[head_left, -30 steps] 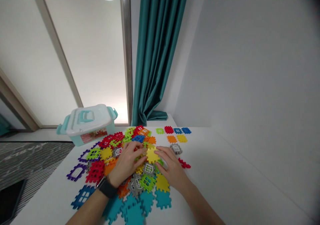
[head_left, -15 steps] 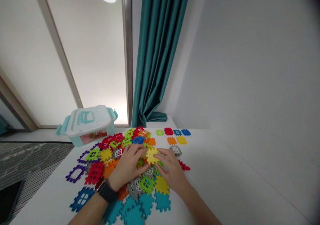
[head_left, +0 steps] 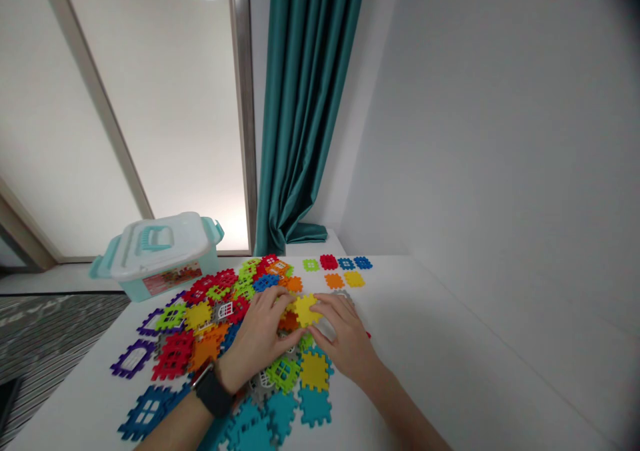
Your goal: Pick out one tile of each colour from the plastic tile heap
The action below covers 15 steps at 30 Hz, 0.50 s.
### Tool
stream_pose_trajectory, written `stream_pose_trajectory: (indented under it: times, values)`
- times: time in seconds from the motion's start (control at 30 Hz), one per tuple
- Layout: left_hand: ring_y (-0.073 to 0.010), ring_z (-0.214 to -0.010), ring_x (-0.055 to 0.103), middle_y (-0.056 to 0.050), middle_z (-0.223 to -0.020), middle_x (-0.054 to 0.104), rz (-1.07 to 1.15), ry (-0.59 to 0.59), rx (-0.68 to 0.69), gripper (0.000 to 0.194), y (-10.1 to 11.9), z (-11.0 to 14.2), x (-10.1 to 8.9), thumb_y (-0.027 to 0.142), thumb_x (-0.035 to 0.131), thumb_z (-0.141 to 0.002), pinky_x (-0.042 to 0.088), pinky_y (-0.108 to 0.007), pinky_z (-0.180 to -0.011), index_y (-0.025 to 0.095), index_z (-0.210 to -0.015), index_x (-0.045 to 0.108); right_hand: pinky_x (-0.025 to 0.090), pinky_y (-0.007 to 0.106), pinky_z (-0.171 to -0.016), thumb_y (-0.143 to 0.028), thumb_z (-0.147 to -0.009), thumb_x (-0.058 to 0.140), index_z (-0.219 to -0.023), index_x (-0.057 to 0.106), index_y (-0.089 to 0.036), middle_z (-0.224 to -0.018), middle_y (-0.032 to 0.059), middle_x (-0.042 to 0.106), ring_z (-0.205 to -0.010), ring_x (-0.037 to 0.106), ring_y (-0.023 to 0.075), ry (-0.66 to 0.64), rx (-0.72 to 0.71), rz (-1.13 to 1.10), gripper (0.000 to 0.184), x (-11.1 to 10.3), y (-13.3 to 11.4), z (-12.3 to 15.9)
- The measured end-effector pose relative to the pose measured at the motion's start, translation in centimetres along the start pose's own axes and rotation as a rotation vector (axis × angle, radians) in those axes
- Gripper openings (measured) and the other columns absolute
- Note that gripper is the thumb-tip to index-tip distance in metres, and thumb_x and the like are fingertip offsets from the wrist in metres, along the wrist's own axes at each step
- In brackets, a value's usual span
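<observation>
A yellow square building tile (head_left: 307,311) with toothed edges is held up between my two hands, over the pile. My left hand (head_left: 265,327), with a dark watch on its wrist, has its fingertips at the tile's left edge. My right hand (head_left: 347,337) grips the right edge with curled fingers, its thumb below. Beneath the hands lie more interlocking tiles: a green window tile (head_left: 283,373), a yellow tile (head_left: 315,371) and an orange piece (head_left: 289,321), partly covered. Part of a grey tile (head_left: 344,294) shows behind my right fingers.
A lidded plastic box (head_left: 165,251) stands at the back left. Turquoise tiles (head_left: 315,405) lie at the front, with a blue window tile (head_left: 145,413) farther left. Small tiles, including a red one (head_left: 329,262), form rows at the back. A teal curtain (head_left: 305,117) hangs behind the table.
The camera view has swung slightly, so the table and box appear farther left. Both hands stay at the yellow tile, which has turned a little. My thumbs have come closer together below it.
</observation>
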<state>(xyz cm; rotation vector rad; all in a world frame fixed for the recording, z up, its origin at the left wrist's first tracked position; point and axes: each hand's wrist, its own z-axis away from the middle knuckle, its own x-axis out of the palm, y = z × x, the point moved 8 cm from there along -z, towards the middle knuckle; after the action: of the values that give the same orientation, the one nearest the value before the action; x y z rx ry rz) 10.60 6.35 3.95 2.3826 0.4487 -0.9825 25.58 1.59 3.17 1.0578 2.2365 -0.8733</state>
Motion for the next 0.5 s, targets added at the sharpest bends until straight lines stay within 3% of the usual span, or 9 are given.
stream_pose_trajectory:
  times: [0.27,0.5]
  values:
    - [-0.0322,-0.115,0.058,-0.011,-0.124,0.061,-0.031,-0.139,-0.016,0.044,0.9,-2.7,2.7,0.035,0.073,-0.087,0.048,-0.048,-0.096,0.022,-0.125,0.055,0.048,0.05,-0.101,-0.02,-0.09,0.062,-0.114,0.06,-0.025,-0.122,0.0101,0.068,-0.115,0.061,0.0282,0.054,0.057,0.025,0.024,-1.6,2.8,0.4]
    - [-0.0322,-0.121,0.057,-0.011,-0.128,0.062,-0.091,-0.389,-0.002,0.037,0.5,-5.5,6.5,0.034,0.061,-0.092,0.044,-0.05,-0.105,0.02,-0.127,0.058,0.049,0.05,-0.101,-0.022,-0.09,0.06,-0.118,0.059,-0.025,-0.121,0.0107,0.069,-0.114,0.063,0.0283,0.11,0.156,0.057,0.027,-3.6,9.4,1.9]
